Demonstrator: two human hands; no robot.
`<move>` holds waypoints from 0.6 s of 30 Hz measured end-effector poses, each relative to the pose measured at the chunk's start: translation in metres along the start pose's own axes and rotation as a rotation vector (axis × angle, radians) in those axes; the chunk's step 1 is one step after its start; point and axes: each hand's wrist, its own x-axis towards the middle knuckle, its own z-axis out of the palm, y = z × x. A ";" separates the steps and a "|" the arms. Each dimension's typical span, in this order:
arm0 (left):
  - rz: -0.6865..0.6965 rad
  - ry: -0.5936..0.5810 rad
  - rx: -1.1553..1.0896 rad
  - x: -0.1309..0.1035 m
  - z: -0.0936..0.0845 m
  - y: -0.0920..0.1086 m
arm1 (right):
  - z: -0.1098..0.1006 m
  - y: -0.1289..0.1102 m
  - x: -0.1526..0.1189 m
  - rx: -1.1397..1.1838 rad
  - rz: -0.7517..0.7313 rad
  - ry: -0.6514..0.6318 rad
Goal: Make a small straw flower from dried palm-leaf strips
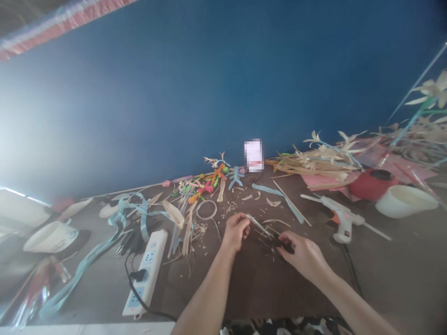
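Observation:
My left hand [236, 231] is closed in a pinch on one end of a thin pale strip [256, 223], which slants down toward my right hand. Fingers curled, my right hand [302, 251] grips small dark-handled scissors [275, 240]. Their metal tip meets the strip's lower end, but whether the blades are apart is too small to tell. Thin pale scraps lie on the brown table [254, 288] around both hands. To the right of my right hand lies a white glue gun [344, 218] with a glue stick in its back.
A power strip [148, 270] with a plugged-in black cord lies left. Blue ribbon [87, 270], a ring [206, 210] and colourful pipe-cleaner shapes [202, 188] are spread about. Right stand a white cup [405, 202], a red pot [372, 184] and dried husk flowers [328, 156]. A blue wall rises behind.

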 end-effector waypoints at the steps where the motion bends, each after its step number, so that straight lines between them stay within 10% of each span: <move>1: 0.001 0.003 0.000 0.000 0.000 0.000 | 0.000 0.000 0.000 0.001 0.000 0.001; 18: 0.006 -0.016 -0.024 -0.001 0.001 0.002 | 0.003 0.005 0.000 0.002 0.000 0.016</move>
